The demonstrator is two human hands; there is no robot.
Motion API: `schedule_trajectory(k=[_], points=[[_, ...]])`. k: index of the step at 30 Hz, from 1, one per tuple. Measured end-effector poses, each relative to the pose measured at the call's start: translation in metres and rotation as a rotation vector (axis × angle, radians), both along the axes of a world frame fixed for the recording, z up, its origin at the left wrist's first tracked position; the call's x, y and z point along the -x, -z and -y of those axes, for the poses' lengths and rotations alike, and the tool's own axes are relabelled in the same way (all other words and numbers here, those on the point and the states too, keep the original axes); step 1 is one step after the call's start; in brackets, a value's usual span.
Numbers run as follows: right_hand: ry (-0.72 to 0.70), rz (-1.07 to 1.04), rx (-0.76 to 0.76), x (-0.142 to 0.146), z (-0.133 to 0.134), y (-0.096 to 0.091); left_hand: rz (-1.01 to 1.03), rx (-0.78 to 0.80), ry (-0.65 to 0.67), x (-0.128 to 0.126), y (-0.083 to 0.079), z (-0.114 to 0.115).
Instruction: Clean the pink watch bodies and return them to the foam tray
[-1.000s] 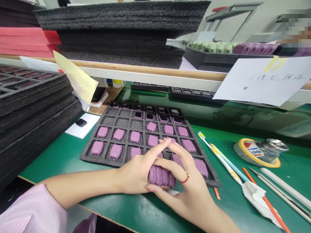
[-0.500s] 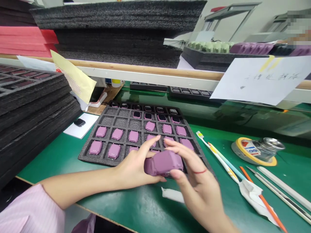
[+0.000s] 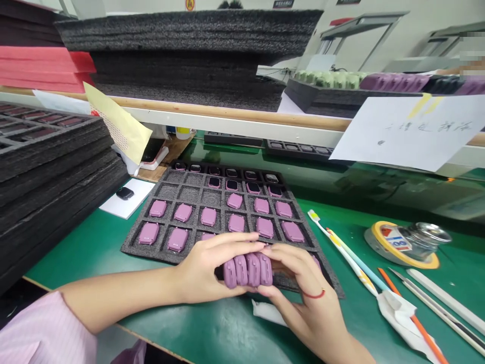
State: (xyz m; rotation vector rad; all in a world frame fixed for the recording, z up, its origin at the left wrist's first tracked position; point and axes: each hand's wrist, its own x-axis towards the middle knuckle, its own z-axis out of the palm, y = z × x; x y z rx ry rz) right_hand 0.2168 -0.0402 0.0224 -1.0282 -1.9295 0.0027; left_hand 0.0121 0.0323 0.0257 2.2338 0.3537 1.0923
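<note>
The left hand (image 3: 204, 270) and right hand (image 3: 303, 288) are both closing on a row of four mauve device cases (image 3: 246, 270), which are standing on edge and pressed side by side. The row's long axis is running left to right across the scene, directly between the palms. The left hand is coming in from the left, with its fingers stretching over the far side of the row. The right hand is cupping the right end, with its fingers curling over the top and its thumb sitting low on the near side. Both hands are touching the row, and neither looks nearer overall. The grip is closed from both sides, and the row is hovering above the near right part of a dark grey foam tray (image 3: 131, 247). Loose mauve cases (image 3: 208, 216) are sitting in the tray's cells to the far side. A white cloth (image 3: 267, 312) is lying on the green bench mat (image 3: 76, 268) just near the right hand.
</note>
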Motion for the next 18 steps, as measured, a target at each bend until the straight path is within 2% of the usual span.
schedule_trajectory(k=[5, 14, 18], points=[[-0.041, -0.068, 0.033, 0.008, 0.004, 0.005, -0.031, 0.082, 0.078, 0.001, -0.002, 0.002], [-0.070, -0.126, 0.071, 0.009, 0.004, 0.010, -0.015, 0.262, 0.069, -0.002, -0.003, 0.007], [-0.052, -0.062, -0.014, 0.009, 0.004, 0.006, -0.019, 0.305, 0.063, -0.001, -0.006, 0.009]])
